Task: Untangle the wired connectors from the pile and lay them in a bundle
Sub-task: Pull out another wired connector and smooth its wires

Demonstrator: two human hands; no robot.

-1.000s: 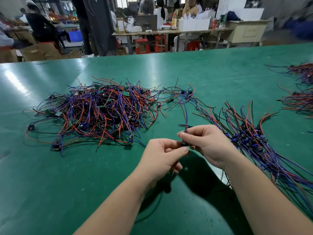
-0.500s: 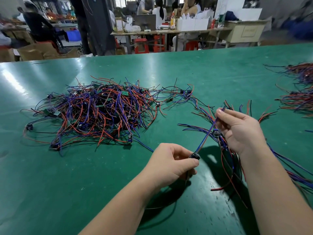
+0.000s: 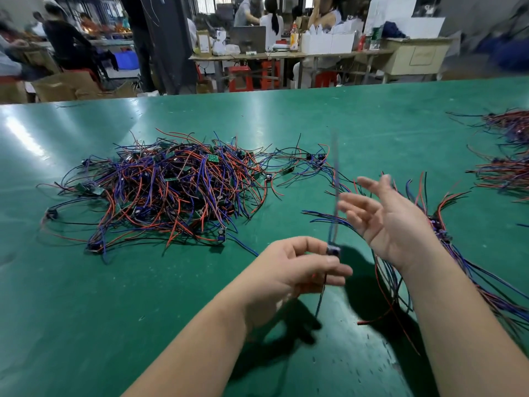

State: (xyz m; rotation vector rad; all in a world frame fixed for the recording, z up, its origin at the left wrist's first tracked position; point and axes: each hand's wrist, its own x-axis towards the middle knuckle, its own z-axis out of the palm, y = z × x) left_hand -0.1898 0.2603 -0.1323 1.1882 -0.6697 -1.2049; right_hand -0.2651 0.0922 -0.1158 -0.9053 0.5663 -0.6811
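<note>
Left hand (image 3: 297, 270): your fingers pinch one connector (image 3: 333, 250) over the near middle of the table (image 3: 86, 325), raised off the surface.
Connector wires (image 3: 334, 173): they rise straight up from the connector, blurred by motion. One dark lead (image 3: 321, 296) hangs below your fingers.
Right hand (image 3: 392, 222): fingers spread wide and relaxed, palm turned left, holding nothing. It sits just right of the raised wires and is blurred. You cannot tell whether a fingertip touches the wires.
Pile (image 3: 171, 190): tangled red, blue and black wires with small green boards, lying on the table far and left of your hands.
Bundle (image 3: 445, 234): laid wires on the right, connectors grouped together, leads fanning near and far. Your right forearm crosses over it and hides part.
Strays (image 3: 309, 164): loose wires and connectors trail right from the pile toward the bundle, behind the raised wires.
Heaps (image 3: 509, 167): two more wire heaps at the far right edge, well apart from your hands.
Background: benches (image 3: 286, 55), red stools (image 3: 240, 78), cartons (image 3: 71, 84) and people (image 3: 272, 24) stand beyond the far table edge.
</note>
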